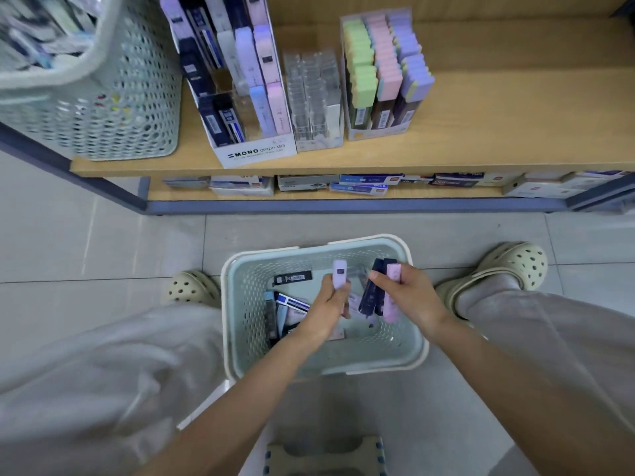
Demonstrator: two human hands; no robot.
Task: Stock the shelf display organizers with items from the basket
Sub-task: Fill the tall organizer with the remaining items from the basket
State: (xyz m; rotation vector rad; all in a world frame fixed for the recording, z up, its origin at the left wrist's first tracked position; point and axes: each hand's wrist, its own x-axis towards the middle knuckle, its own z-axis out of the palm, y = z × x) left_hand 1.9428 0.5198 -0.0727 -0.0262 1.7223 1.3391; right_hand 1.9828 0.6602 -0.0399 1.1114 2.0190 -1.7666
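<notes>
**Over the floor basket: both hands gripping cases**

Between the person's feet, the pale green basket point(247, 304) stood on the tiled floor, in front of the wooden shelf point(481, 125). The left hand point(330, 304) was curled round one lilac case point(339, 274), whose upper end stood clear of the fingers. The right hand point(409, 293) gripped a bundle: a pink case point(392, 290) alongside dark navy cases point(372, 286). Both hands were over the basket's interior, near each other but apart. Loose cases lay on the basket's bottom, mostly at its left side, among them a black case point(292, 277). Three organizers stood side by side on the shelf. They were a white MONO organizer point(254, 154) partly filled with navy and pastel cases, a clear organizer point(314, 97) whose contents could not be told, and a pastel organizer point(378, 128) holding green, pink and lilac packs. A second basket point(120, 108) stood at the shelf's left end.
</notes>
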